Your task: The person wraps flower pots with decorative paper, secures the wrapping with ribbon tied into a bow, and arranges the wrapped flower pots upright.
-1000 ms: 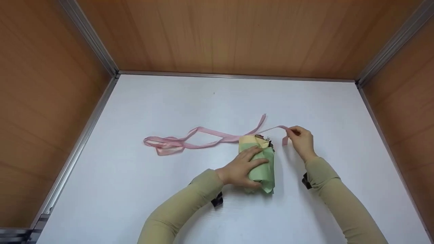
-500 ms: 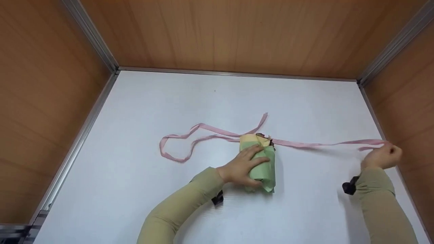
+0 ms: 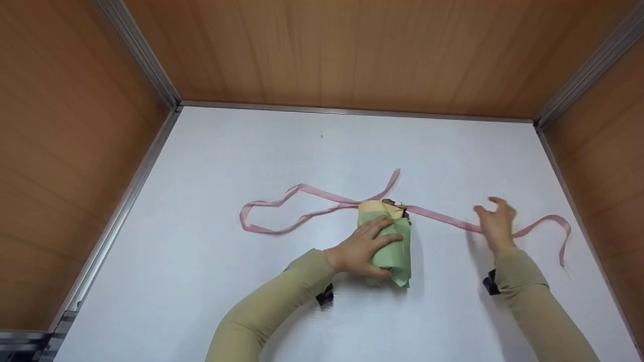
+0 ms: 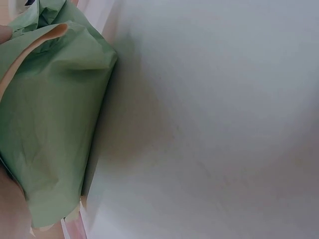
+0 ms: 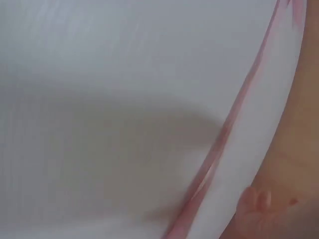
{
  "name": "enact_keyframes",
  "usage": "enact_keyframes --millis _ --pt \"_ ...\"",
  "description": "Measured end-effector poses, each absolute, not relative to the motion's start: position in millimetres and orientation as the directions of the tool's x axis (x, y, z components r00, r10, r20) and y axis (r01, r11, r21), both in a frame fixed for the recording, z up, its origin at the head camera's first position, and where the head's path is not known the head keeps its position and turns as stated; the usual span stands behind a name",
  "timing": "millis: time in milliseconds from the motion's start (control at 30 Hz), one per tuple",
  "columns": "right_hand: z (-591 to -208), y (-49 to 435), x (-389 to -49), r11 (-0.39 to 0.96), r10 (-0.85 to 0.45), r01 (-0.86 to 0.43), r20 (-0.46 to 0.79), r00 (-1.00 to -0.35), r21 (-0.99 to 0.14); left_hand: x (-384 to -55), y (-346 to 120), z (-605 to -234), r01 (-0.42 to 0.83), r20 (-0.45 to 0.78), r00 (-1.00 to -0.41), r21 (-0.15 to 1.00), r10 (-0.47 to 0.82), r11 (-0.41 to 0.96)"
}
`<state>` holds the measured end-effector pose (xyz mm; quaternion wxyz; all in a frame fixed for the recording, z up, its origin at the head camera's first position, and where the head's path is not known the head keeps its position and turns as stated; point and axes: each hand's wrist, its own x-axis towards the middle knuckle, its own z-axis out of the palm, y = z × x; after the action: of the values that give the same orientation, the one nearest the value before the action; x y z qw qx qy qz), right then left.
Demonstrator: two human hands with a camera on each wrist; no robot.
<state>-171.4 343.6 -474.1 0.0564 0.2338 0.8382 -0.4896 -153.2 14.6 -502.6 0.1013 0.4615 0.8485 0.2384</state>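
Observation:
A small bouquet (image 3: 395, 259) in green and cream paper lies on the white table, dark dried bits showing at its far end. My left hand (image 3: 359, 249) rests on it with fingers spread. In the left wrist view the green wrapping (image 4: 55, 119) fills the left side. A long pink ribbon (image 3: 440, 217) runs sideways at the bouquet's far end, with a loop to the left and a tail to the right. Over that tail is my right hand (image 3: 497, 223), thumb and fingers apart and nothing between them. The ribbon (image 5: 229, 124) slants through the right wrist view.
Wood-grain panels (image 3: 327, 55) with metal edging enclose the white table (image 3: 251, 146) at the back and both sides. One short ribbon end points toward the back panel, just beyond the bouquet. Each wrist carries a dark camera mount (image 3: 325, 295).
My right hand drew the ribbon far out to the right, let it go and came back leftward. The left loop unfolded and shortened. My left hand stayed on the bouquet.

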Motion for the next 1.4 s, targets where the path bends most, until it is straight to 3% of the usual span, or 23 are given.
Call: enact_keyframes --millis 100,233,367,600,700,867,1000,1067,1133,1200,1300,1400 --pt "-476.1 302.0 -162.9 0.457 0.085 0.387 -0.394 -0.915 -0.801 -153.3 15.4 -503.1 0.735 0.049 -0.556 0.495 0.829 0.464" --pt "-478.9 259.6 -145.8 0.403 -0.163 0.462 -0.559 -0.813 -0.790 -153.9 16.6 -503.3 0.731 0.051 -0.565 0.494 0.824 0.471" --pt "-482.2 235.5 -133.2 0.332 -0.252 0.537 -0.622 -0.741 -0.775 -151.6 16.6 -503.7 0.720 0.047 -0.582 0.493 0.812 0.488" --pt "-490.0 211.8 -123.2 0.236 -0.263 0.521 -0.570 -0.778 -0.820 -143.8 16.5 -505.6 0.716 0.072 -0.613 0.472 0.787 0.515" --pt "-492.3 205.2 -120.3 0.237 -0.228 0.498 -0.546 -0.806 -0.834 -141.7 12.7 -503.7 0.672 0.050 -0.637 0.524 0.769 0.523" --pt "-493.4 199.6 -118.0 0.279 -0.154 0.488 -0.540 -0.828 -0.827 -135.6 4.5 -501.3 0.466 -0.017 -0.763 0.679 0.647 0.567" --pt "-492.2 199.1 -116.5 0.314 -0.119 0.504 -0.560 -0.820 -0.805 -127.9 3.6 -501.7 0.183 -0.153 -0.846 0.816 0.511 0.548" --pt "-491.2 199.5 -115.8 0.320 -0.112 0.510 -0.566 -0.816 -0.798 -125.4 3.9 -501.3 -0.019 -0.282 -0.829 0.877 0.483 0.480" --pt "-490.5 199.7 -115.0 0.318 -0.105 0.514 -0.568 -0.816 -0.797 -124.8 4.7 -501.2 -0.192 -0.378 -0.776 0.904 0.504 0.382" --pt "-490.0 199.6 -113.4 0.304 -0.098 0.520 -0.569 -0.817 -0.798 -124.3 4.8 -502.2 -0.298 -0.429 -0.727 0.900 0.536 0.317" --pt "-488.1 199.3 -110.2 0.279 -0.093 0.519 -0.561 -0.823 -0.808 -124.2 4.6 -503.0 -0.306 -0.410 -0.709 0.912 0.574 0.273" --pt "-481.1 198.6 -108.6 0.265 -0.097 0.488 -0.526 -0.845 -0.832 -123.8 2.1 -497.3 -0.266 -0.380 -0.741 0.923 0.554 0.277"
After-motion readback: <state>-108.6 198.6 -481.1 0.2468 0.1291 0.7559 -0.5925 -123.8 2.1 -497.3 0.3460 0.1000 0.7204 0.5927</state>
